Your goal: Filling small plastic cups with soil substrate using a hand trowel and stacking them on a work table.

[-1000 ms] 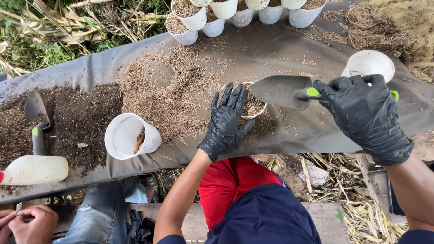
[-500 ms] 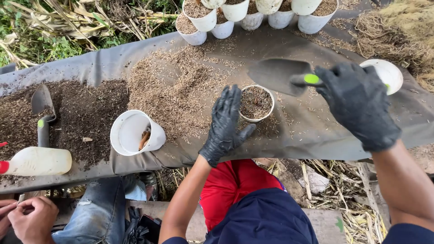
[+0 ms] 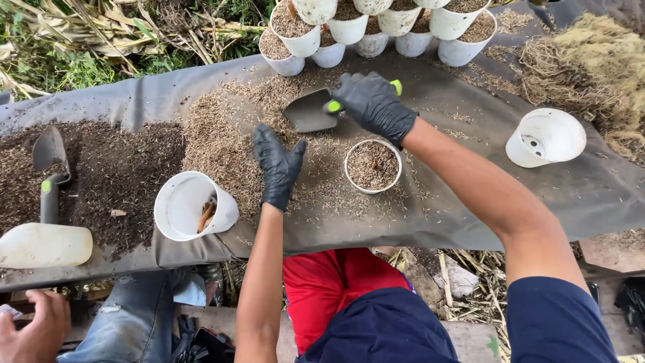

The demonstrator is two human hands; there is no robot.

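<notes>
Hand trowel: stiff metal blade, probably light; best held by its green handle, blade kept level. It sits over the husk pile, just behind the filled white pot. Right hand: grip wrapped fully round the handle. Left hand: flat, fingers spread, holding nothing, resting on husks left of the pot. Empty tipped pot lies further left on the counter.

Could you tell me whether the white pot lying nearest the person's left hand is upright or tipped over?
Tipped over. The white pot lies on its side on the grey sheet, its mouth facing the camera.
</notes>
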